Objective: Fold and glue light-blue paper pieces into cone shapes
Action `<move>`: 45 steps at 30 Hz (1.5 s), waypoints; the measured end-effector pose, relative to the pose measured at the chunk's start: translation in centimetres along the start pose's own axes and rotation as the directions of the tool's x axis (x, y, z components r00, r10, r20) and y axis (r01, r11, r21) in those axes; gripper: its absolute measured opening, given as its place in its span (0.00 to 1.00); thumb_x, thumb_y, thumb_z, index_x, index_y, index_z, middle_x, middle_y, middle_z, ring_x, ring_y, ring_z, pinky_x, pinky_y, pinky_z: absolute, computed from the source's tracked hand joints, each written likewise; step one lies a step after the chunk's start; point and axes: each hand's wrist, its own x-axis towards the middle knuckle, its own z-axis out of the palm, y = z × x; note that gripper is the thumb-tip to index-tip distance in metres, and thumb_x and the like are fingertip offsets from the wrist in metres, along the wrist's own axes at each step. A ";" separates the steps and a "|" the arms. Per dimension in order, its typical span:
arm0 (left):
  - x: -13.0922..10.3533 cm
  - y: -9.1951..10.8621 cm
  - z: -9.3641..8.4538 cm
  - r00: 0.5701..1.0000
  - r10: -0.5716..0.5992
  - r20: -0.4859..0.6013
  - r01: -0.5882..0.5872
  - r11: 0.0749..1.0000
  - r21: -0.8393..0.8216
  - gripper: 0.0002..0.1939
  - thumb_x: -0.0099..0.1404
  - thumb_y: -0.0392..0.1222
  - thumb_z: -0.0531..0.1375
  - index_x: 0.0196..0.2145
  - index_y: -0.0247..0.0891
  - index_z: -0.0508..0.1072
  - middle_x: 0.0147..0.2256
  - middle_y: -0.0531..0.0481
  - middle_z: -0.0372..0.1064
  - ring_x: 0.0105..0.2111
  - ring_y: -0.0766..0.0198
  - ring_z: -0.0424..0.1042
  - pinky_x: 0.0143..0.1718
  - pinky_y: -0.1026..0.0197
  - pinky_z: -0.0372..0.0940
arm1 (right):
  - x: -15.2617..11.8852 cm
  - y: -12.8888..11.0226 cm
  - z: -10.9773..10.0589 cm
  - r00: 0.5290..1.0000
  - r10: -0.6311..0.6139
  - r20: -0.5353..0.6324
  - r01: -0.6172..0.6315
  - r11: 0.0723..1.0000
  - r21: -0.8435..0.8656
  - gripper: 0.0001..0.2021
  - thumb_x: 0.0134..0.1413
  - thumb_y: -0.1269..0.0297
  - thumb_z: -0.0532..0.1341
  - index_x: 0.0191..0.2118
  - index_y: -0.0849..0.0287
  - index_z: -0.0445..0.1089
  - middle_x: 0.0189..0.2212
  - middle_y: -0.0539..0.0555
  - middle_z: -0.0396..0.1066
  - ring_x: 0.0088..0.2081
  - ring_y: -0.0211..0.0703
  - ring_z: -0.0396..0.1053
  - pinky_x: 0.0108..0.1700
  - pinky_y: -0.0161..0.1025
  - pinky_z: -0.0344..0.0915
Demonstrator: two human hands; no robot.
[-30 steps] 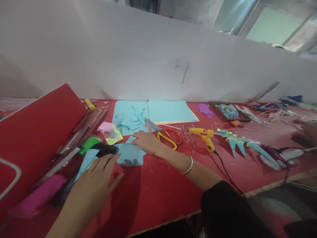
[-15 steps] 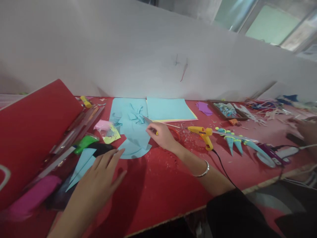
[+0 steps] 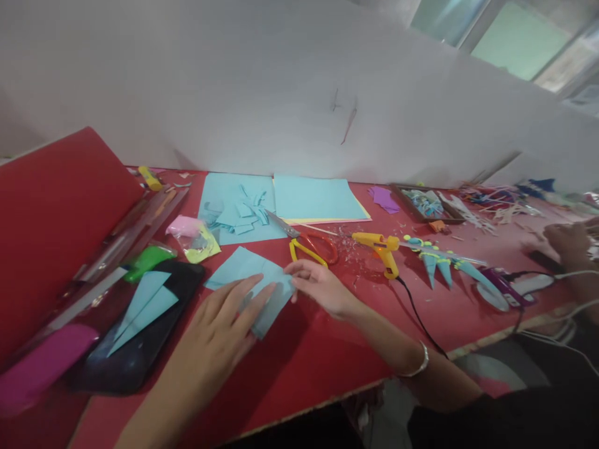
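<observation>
A light blue piece of paper (image 3: 241,265) with folds or overlapping layers lies before me on the red table. My left hand (image 3: 224,318) rests over its lower left part, fingers stretched out and apart. At the paper's right edge, the fingertips of my right hand (image 3: 322,287) are closed on it; the thumb is partly hidden. Just beyond the right hand are scissors (image 3: 311,246) with red and yellow handles, lying on the table. Small cut blue paper pieces (image 3: 243,212) are heaped on a blue sheet (image 3: 219,187) behind.
Left are a phone (image 3: 154,330) bearing blue paper triangles (image 3: 145,308), a pink case (image 3: 51,368) and a red board (image 3: 56,218). Right are a yellow glue gun (image 3: 384,249), blue cones (image 3: 437,268) and a tray (image 3: 428,206). Another person's hand (image 3: 571,243) is far right.
My right hand has left the scissors, which now lie on the table, and holds the blue paper's edge. The paper has come nearer, and my left hand has moved right onto it.
</observation>
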 end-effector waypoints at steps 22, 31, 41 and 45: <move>0.1 1.1 -0.7 0.824 -0.519 0.226 0.558 0.678 -0.479 0.25 0.61 0.48 0.52 0.56 0.41 0.58 0.32 0.51 0.73 0.29 0.63 0.73 0.26 0.64 0.68 | -3.2 1.1 -0.2 0.990 -0.139 -0.034 0.126 0.960 -0.252 0.07 0.54 0.61 0.55 0.33 0.59 0.65 0.25 0.49 0.66 0.27 0.36 0.65 0.29 0.33 0.64; 0.0 0.6 -1.1 0.672 -0.643 0.368 0.707 0.407 -0.578 0.18 0.58 0.53 0.52 0.38 0.40 0.74 0.27 0.51 0.73 0.25 0.63 0.69 0.24 0.64 0.66 | -3.9 2.1 0.4 0.774 -0.609 0.176 0.450 0.333 -0.828 0.20 0.52 0.60 0.60 0.52 0.55 0.61 0.47 0.59 0.61 0.50 0.49 0.58 0.53 0.48 0.58; -1.6 1.3 -1.1 0.849 -0.413 0.330 0.528 0.672 -0.519 0.19 0.63 0.53 0.49 0.46 0.45 0.72 0.42 0.49 0.73 0.42 0.58 0.72 0.40 0.60 0.68 | -3.6 3.1 -0.1 0.677 -0.647 0.351 0.493 0.045 -0.869 0.11 0.60 0.67 0.54 0.35 0.56 0.73 0.34 0.54 0.69 0.35 0.41 0.62 0.36 0.36 0.61; -2.6 1.5 -0.1 0.909 -0.328 0.256 0.392 0.883 -0.260 0.24 0.53 0.57 0.60 0.46 0.46 0.71 0.40 0.48 0.69 0.38 0.56 0.71 0.36 0.58 0.68 | -3.5 4.4 -0.4 0.734 -0.544 0.408 0.543 0.109 -0.832 0.10 0.59 0.65 0.55 0.35 0.57 0.73 0.35 0.54 0.70 0.36 0.40 0.64 0.36 0.36 0.62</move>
